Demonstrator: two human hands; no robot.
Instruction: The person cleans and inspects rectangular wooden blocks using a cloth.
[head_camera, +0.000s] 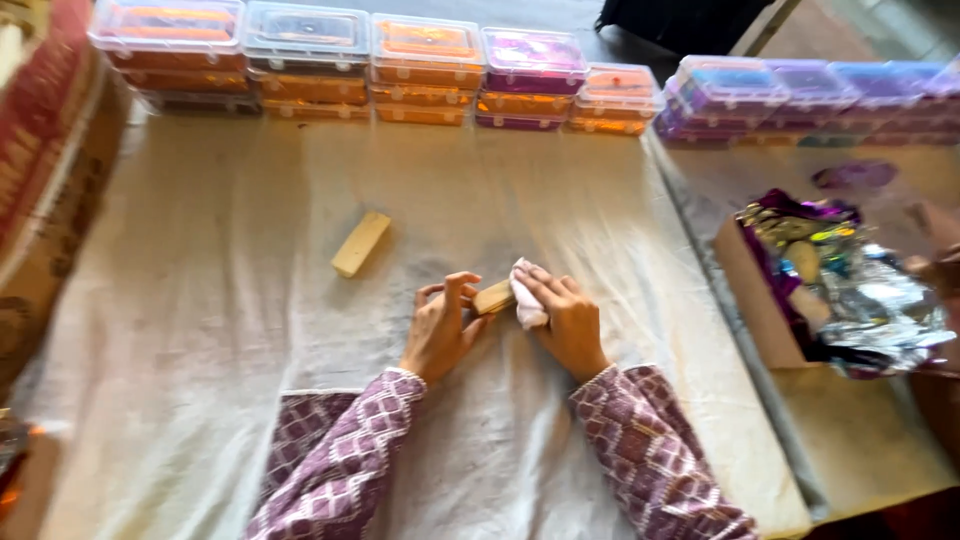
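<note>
Here the left hand (440, 330) pinches a small wooden block (494, 297) — long axis running rightward — into the right hand (568, 322), which grips a white cloth (526, 300).

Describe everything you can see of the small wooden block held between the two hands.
The small wooden block is a short, pale tan bar that looks like plain wood. It lies roughly level, just above the white cloth-covered table. The left hand grips its left end with the fingers, and the right hand presses a white cloth against its right end, hiding that part. Only its middle shows.
</note>
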